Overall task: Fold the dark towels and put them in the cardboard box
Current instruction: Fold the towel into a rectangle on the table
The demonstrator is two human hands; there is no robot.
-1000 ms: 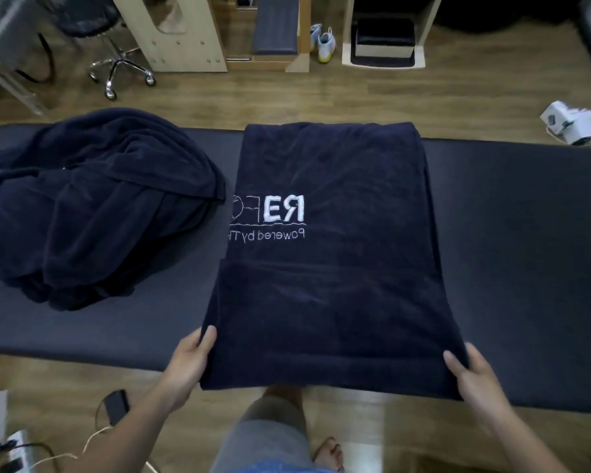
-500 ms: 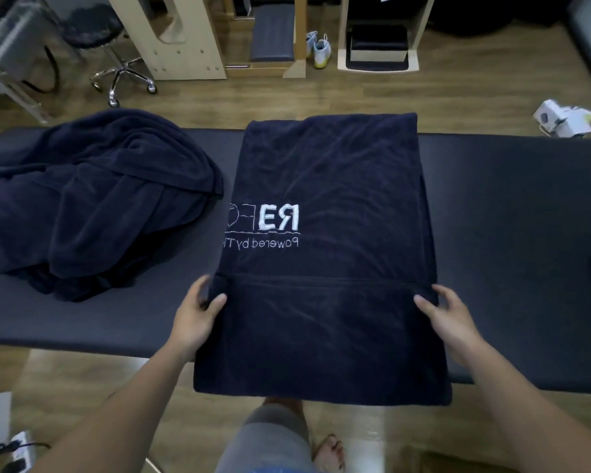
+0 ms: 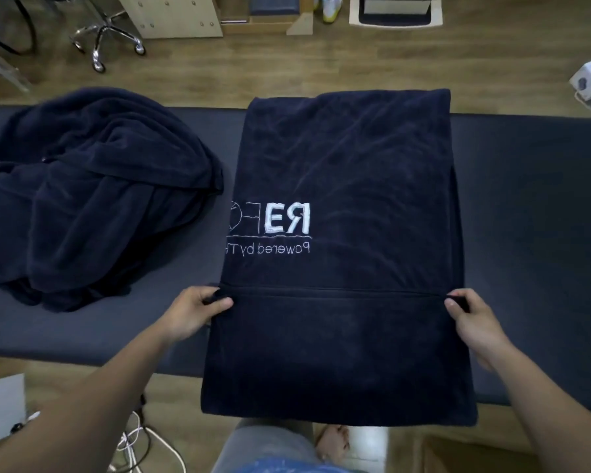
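Spanning the frame left to right: table (image 3: pixel 526 233). Lying across it at centre: towel (image 3: pixel 342 165), long axis running bottom to top of frame, near end hanging over the table's lower edge. Heaped at left, unfolded: pile (image 3: pixel 93 199). Pinching the towel's two side edges at the cross seam below centre: left hand (image 3: pixel 191 315) on the left edge, right hand (image 3: pixel 471 319) on the right, level, equally near. Probably calling for a fold across the long axis, both hands moving together toward frame top.

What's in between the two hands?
Only the flat towel, in the head view: the left hand and right hand pinch its two side edges.
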